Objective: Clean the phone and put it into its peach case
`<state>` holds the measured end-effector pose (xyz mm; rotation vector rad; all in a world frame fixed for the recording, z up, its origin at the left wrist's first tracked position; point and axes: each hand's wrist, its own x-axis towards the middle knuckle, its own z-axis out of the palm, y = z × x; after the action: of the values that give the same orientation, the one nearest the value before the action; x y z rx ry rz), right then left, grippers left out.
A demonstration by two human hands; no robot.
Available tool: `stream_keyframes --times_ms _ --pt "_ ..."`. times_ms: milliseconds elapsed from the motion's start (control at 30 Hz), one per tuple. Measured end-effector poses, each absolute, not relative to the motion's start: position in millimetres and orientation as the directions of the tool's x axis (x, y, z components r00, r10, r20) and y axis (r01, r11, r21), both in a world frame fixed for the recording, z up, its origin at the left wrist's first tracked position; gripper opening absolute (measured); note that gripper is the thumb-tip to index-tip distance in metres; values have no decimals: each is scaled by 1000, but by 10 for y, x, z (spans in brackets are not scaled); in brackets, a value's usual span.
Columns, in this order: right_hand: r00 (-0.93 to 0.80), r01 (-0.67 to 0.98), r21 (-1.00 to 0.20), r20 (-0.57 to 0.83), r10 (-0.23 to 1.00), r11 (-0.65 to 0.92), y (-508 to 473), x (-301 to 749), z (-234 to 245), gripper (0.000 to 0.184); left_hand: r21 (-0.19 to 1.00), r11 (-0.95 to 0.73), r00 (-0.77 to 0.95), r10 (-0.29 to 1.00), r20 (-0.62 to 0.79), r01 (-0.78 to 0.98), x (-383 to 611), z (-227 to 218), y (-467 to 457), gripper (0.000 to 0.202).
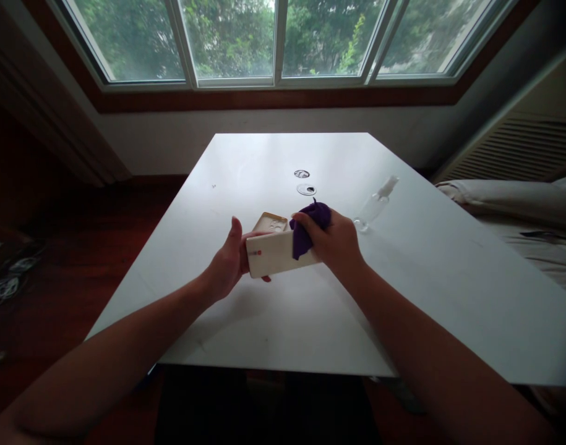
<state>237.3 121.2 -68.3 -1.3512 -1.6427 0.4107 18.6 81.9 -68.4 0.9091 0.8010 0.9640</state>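
Holding and wiping grip on a pale, flat phone [276,253] held in front of the person, over the near half of a white table [431,284]. The left hand [224,259] supports the phone's left end, with fingers passing behind it, a fingertip showing below the lower edge and the thumb raised clear of the back face. The right hand [341,244] grips a bunched purple cloth [309,228] between thumb and fingers and lays it across the phone's right part; whether any of its fingers also brace the far end cannot be told, since cloth and hand hide it. The likeliest fault is slipping: with the left thumb off the surface, a hard or sideways push through the cloth could tilt the phone or slide it from the supporting fingers. A smooth or damp back, if it is either, would add to this risk. A dropped phone could strike the table or the phone case [270,222], which is partly hidden just behind it. A lesser hazard is the clear spray bottle [374,205], near the right hand on its outer side: a wide outward swing of that hand could knock it.
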Motion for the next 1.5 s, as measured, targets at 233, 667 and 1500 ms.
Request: stream_keyframes --times_ms 233,667,1500 --pt "-21 789 -537 462 887 299 1226 2326 -743 46 906 336 363 903 -232 -258 242 -727 764 55" --pt "-779 354 -276 442 445 893 853 1948 -760 59 744 363 150 928 -340 -560 214 -796 920 46" --pt "-661 512 -317 449 602 798 1053 2087 -794 56 825 275 201 959 -199 -494 263 -805 835 45"
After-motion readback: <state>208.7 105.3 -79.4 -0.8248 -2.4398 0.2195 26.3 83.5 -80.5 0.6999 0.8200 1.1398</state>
